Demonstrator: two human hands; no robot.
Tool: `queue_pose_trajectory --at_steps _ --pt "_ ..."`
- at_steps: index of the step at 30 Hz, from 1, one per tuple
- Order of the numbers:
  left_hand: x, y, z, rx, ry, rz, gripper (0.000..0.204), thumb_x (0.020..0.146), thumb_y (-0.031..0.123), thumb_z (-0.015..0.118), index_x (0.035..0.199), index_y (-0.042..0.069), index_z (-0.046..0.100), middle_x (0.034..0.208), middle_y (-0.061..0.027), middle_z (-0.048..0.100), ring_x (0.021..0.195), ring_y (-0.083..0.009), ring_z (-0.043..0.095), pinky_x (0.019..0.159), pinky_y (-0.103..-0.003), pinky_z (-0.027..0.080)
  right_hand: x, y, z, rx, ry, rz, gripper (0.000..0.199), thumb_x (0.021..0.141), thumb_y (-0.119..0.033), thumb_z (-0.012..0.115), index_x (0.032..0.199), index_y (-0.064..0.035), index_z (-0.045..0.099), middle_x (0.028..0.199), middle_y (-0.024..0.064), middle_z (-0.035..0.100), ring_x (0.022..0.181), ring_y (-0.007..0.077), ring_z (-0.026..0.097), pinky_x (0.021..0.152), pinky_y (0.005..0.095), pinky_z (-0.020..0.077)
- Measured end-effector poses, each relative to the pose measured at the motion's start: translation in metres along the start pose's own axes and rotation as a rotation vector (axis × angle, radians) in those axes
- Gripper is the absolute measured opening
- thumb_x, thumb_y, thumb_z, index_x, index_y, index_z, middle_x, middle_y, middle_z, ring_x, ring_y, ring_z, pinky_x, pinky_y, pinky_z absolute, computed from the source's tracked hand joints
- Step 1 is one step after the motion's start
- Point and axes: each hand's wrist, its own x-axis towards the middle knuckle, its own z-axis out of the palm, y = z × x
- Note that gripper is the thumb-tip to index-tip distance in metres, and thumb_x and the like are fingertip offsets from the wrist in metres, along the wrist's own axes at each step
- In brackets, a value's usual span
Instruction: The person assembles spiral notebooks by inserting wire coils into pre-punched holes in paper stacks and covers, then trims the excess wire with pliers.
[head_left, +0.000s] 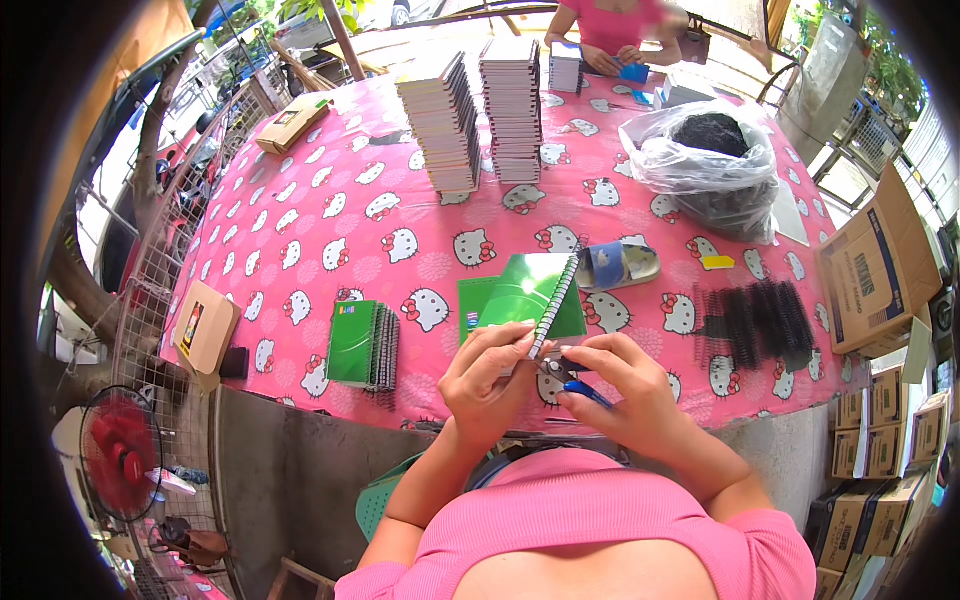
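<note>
Green spiral-bound notebook (528, 292): light, bendable; I am pinching its wire edge with my left hand (487, 372), right hand (622, 385) gripping blue-handled pliers (572, 380).

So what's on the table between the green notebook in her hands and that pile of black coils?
In the head view, only bare pink cloth lies between the notebook and the coils; the sandal sits farther back.

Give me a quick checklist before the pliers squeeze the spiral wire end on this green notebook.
1. Left hand grips the green notebook near its lower end: ok.
2. Right hand holds the blue-handled pliers: ok.
3. Plier tips at the lower end of the spiral binding: ok.
4. Wire end actually between the tips: cannot tell.
5. Fingers clear of the tips: cannot tell.
</note>
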Motion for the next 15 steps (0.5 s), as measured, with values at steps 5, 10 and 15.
queue_pose_trajectory --at_steps 5,10,15 --pt "0.002 0.000 -0.001 0.011 0.013 0.004 0.025 0.069 -0.011 0.075 0.089 0.000 0.066 0.096 -0.0161 0.069 0.085 -0.0239 0.068 0.072 -0.033 0.056 0.006 0.003 0.001 0.120 -0.079 0.097 0.037 0.082 -0.017 0.071 0.113 0.0020 0.061 0.098 0.0138 0.062 0.084 0.0263 0.062 0.074 0.0372 0.0501" --pt "0.004 -0.007 -0.008 0.015 0.008 0.167 0.022 0.070 -0.011 0.072 0.088 -0.002 0.063 0.093 -0.0161 0.069 0.084 -0.0265 0.068 0.072 -0.035 0.055 0.010 0.044 0.009 1.578 -0.572 0.811 0.027 0.090 -0.020 0.065 0.105 0.0032 0.065 0.096 0.0119 0.067 0.071 0.0149 0.064 0.064 0.0273 0.0527" --pt "0.007 -0.029 -0.054 -0.047 0.661 -0.228 0.024 0.082 0.002 0.071 0.078 0.007 0.049 0.088 -0.0109 0.067 0.077 -0.0177 0.064 0.069 -0.030 0.053 -0.018 0.048 0.021 0.281 -0.289 0.183 0.038 0.080 -0.012 0.072 0.115 -0.0012 0.060 0.110 0.0153 0.060 0.101 0.0270 0.060 0.087 0.0384 0.0489"
